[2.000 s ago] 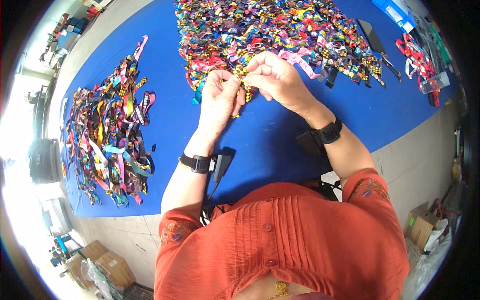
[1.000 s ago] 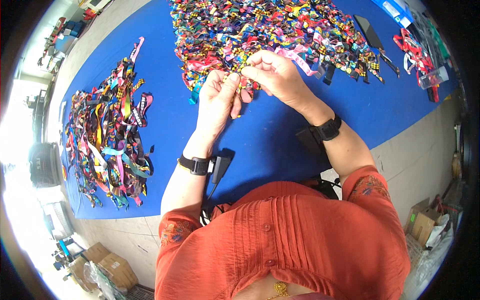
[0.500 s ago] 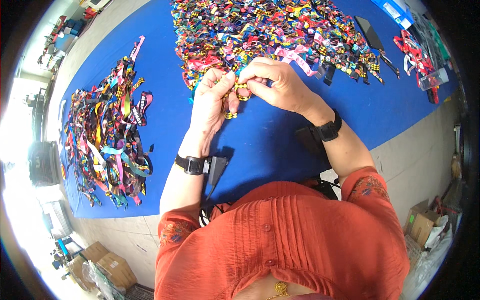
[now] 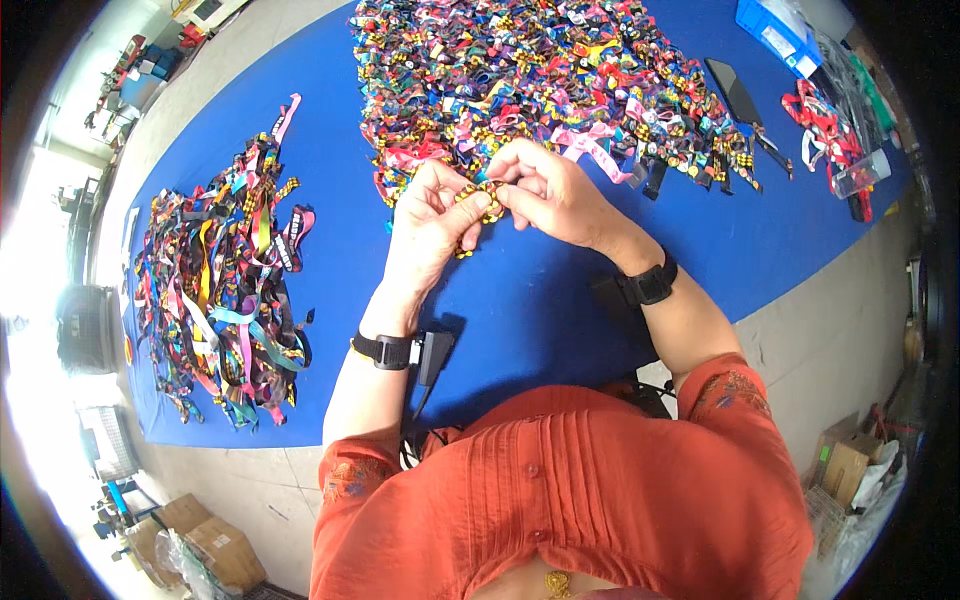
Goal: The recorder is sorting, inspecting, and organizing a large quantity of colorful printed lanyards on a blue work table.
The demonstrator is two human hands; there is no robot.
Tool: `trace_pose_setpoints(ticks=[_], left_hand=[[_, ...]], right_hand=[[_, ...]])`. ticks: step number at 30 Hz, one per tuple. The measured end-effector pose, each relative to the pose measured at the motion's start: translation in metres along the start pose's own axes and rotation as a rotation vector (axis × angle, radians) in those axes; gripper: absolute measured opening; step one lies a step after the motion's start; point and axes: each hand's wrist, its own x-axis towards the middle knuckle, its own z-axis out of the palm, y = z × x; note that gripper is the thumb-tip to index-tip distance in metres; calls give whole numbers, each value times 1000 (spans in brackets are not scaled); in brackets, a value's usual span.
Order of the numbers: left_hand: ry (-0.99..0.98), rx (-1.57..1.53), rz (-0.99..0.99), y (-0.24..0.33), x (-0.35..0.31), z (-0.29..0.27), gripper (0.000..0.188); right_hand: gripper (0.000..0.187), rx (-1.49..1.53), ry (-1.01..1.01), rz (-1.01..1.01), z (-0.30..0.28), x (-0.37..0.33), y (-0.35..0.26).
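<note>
A black-and-yellow checked ribbon strap [image 4: 493, 208] is looped between my two hands, just in front of the big pile. My left hand [image 4: 430, 225] pinches it between thumb and fingers, and a short end hangs below the fingertips. My right hand [image 4: 560, 200] also has thumb and forefinger closed on the loop, close beside the left thumb. Fingers partly cover the strap, so its full shape cannot be made out. Beyond both hands lies a wide pile of multicoloured ribbon straps [image 4: 520, 90], many of them folded or bunched.
A second heap of long loose straps [image 4: 215, 300] lies on the left of the blue tabletop [image 4: 540, 320]. At the right are a black phone [image 4: 733, 90], red straps [image 4: 825, 125], a clear plastic cup [image 4: 862, 173] and a blue bin [image 4: 778, 38]. Cardboard boxes [image 4: 215, 545] stand on the floor.
My fingers have drawn closer together around the strap, and its loop looks smaller between them. The whole view has shifted slightly. The piles look unchanged.
</note>
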Motion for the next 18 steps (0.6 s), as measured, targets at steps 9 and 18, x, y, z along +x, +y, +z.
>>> trace_pose_setpoints(ticks=[9,18], left_hand=[[-23,155,32,7,-3,5,17],[69,571,273,-6,-6,9,14]], right_hand=[[18,198,-71,37,-2,7,8],[15,266,-58,58,-3,5,5]])
